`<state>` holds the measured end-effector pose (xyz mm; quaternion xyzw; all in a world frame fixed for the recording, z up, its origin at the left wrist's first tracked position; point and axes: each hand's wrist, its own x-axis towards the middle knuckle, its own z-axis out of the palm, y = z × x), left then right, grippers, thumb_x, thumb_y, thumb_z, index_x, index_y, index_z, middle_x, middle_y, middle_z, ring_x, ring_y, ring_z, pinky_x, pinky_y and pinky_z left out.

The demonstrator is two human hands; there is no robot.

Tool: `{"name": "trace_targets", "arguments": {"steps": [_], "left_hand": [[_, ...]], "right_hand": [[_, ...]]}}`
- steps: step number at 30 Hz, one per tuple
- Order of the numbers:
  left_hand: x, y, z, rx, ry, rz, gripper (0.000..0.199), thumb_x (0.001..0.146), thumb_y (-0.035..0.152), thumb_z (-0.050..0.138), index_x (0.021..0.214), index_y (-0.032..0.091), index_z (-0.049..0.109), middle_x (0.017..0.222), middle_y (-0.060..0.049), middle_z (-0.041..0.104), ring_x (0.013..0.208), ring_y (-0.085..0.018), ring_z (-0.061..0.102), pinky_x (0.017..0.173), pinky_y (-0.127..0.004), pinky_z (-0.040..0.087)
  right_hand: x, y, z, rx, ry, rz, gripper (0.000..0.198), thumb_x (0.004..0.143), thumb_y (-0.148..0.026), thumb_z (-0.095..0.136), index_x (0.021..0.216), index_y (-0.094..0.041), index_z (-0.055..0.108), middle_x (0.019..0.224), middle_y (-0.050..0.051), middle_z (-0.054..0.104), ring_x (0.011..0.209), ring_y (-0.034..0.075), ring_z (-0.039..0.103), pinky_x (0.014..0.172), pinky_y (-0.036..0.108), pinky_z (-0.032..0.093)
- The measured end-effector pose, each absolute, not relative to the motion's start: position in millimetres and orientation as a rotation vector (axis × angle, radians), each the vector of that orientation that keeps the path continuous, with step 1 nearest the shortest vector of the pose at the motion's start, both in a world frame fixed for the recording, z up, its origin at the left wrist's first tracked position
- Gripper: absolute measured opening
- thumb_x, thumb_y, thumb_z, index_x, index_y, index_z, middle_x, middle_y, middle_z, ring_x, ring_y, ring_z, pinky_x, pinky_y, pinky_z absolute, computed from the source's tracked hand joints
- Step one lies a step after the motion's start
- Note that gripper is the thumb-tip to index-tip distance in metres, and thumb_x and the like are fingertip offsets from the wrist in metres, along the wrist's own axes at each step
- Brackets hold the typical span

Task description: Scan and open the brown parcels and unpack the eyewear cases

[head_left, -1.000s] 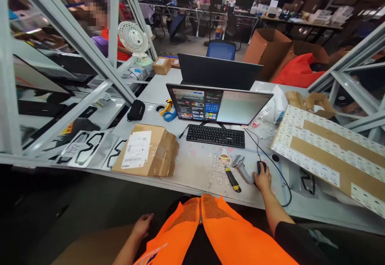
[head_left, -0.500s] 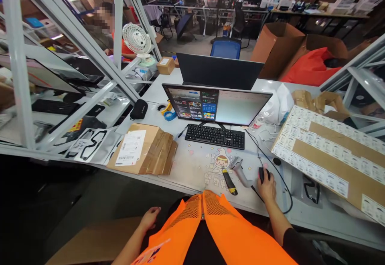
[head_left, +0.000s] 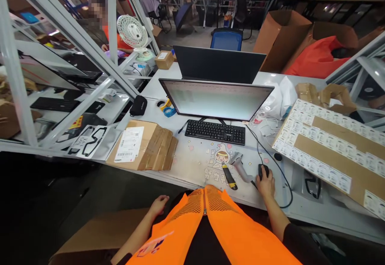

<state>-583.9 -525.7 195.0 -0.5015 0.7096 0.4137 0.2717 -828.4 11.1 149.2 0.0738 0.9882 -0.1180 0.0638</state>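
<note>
**Right hand on the mouse, left hand below the desk edge**

Your right hand [head_left: 266, 185] was on the black computer mouse [head_left: 260, 170], which lay to the right of the keyboard [head_left: 215, 131] and nearer to you than it. The fingers of this hand were bent over the mouse and held it from above; the exact place of the thumb I could not tell. Your left hand [head_left: 159, 205] was lower than the keyboard and to its left, beside your orange vest [head_left: 240, 233]. No thing was visible in it, but how far its fingers were closed I cannot say.

In my judgement the mouse was light, stiff and smooth, so it needed only a soft hold at its two sides, with the palm on its back. Its thin cable [head_left: 258, 149] went up toward the right end of the keyboard and could pull a little.

The grey barcode scanner [head_left: 240, 166] lay in front of the keyboard's right part, near the mouse. The black-and-yellow utility knife [head_left: 229, 175] was just left of the scanner, also in front of the keyboard. Behind the keyboard stood the lit monitor [head_left: 216, 98], and to its left was a taped cardboard carton [head_left: 148, 138].
</note>
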Motion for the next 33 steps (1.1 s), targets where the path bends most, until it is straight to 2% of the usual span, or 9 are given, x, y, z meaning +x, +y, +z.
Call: {"name": "trace_targets", "arguments": {"steps": [6, 9, 11, 14, 16, 19, 23, 28, 33], "left_hand": [[-598.8, -516.5, 226.5, -1.239, 1.929, 1.186, 0.058, 0.070, 0.067, 0.078, 0.100, 0.018, 0.071, 0.103, -0.013, 0.078, 0.095, -0.031, 0.074, 0.064, -0.032, 0.053], [-618.0, -519.3, 292.4, -0.923, 1.847, 1.296, 0.067, 0.066, 0.076, 0.080, 0.099, 0.017, 0.074, 0.101, -0.014, 0.079, 0.097, -0.033, 0.074, 0.071, -0.036, 0.056], [-630.3, -529.3, 352.9, -0.720, 1.812, 1.518, 0.075, 0.073, 0.081, 0.076, 0.115, 0.018, 0.076, 0.108, -0.013, 0.080, 0.102, -0.032, 0.075, 0.083, -0.041, 0.060], [-645.9, -559.1, 435.3, -0.797, 2.323, 1.697, 0.077, 0.084, 0.084, 0.066, 0.124, 0.018, 0.074, 0.108, -0.013, 0.080, 0.103, -0.033, 0.075, 0.097, -0.048, 0.061], [-657.4, -583.2, 464.9, -1.115, 2.848, 1.386, 0.071, 0.090, 0.076, 0.066, 0.133, 0.020, 0.070, 0.128, -0.012, 0.077, 0.122, -0.036, 0.070, 0.116, -0.054, 0.052], [-676.8, -609.2, 465.0, -1.372, 3.014, 0.660, 0.082, 0.086, 0.068, 0.074, 0.151, 0.019, 0.062, 0.162, -0.016, 0.058, 0.152, -0.048, 0.047, 0.129, -0.068, 0.033], [-693.0, -615.3, 436.8, -1.401, 2.880, 0.621, 0.102, 0.088, 0.070, 0.077, 0.167, 0.015, 0.042, 0.181, -0.025, 0.027, 0.167, -0.050, 0.019, 0.133, -0.072, 0.021], [-704.1, -609.6, 433.5, -1.423, 2.841, 0.649, 0.129, 0.079, 0.078, 0.083, 0.175, 0.016, 0.024, 0.183, -0.030, 0.011, 0.169, -0.054, 0.005, 0.133, -0.072, 0.017], [-714.3, -616.9, 442.0, -1.427, 2.789, 0.604, 0.130, 0.075, 0.075, 0.087, 0.176, 0.020, 0.026, 0.177, -0.029, 0.024, 0.165, -0.057, 0.018, 0.127, -0.073, 0.027]], "right_hand": [[-830.3, 14.8, 154.3, 0.233, 2.942, -0.357, 0.071, 0.105, -0.046, 0.044, 0.171, -0.019, 0.045, 0.168, 0.025, 0.039, 0.132, 0.046, 0.060, 0.109, 0.060, 0.051], [-832.5, 16.8, 158.1, 0.247, 2.952, -0.370, 0.073, 0.104, -0.050, 0.046, 0.169, -0.017, 0.045, 0.169, 0.027, 0.038, 0.135, 0.049, 0.057, 0.108, 0.064, 0.050], [-839.0, 11.7, 164.7, 0.251, 3.017, -0.376, 0.072, 0.103, -0.049, 0.047, 0.167, -0.015, 0.047, 0.167, 0.029, 0.040, 0.138, 0.051, 0.053, 0.109, 0.068, 0.048], [-861.9, -16.5, 183.2, 0.131, 3.119, -0.450, 0.067, 0.102, -0.041, 0.047, 0.161, -0.010, 0.051, 0.163, 0.029, 0.046, 0.148, 0.047, 0.046, 0.117, 0.065, 0.043], [-885.9, -50.3, 197.2, -0.042, 3.094, -0.523, 0.063, 0.103, -0.037, 0.045, 0.157, -0.007, 0.054, 0.164, 0.029, 0.048, 0.152, 0.041, 0.043, 0.124, 0.058, 0.039], [-926.8, -111.8, 210.6, -0.251, 2.933, -0.568, 0.059, 0.103, -0.030, 0.046, 0.156, -0.006, 0.057, 0.168, 0.025, 0.047, 0.153, 0.037, 0.042, 0.127, 0.053, 0.036], [-963.7, -181.2, 212.3, -0.367, 2.772, -0.422, 0.060, 0.103, -0.029, 0.054, 0.161, -0.010, 0.055, 0.179, 0.022, 0.033, 0.161, 0.041, 0.029, 0.129, 0.059, 0.030], [-977.4, -214.1, 213.0, -0.414, 2.686, -0.270, 0.058, 0.099, -0.031, 0.066, 0.152, -0.010, 0.061, 0.183, 0.023, 0.023, 0.168, 0.045, 0.013, 0.131, 0.069, 0.020], [-962.8, -180.8, 217.1, -0.267, 2.817, -0.456, 0.056, 0.101, -0.031, 0.055, 0.152, -0.008, 0.061, 0.175, 0.024, 0.038, 0.159, 0.042, 0.035, 0.128, 0.058, 0.032]]}}
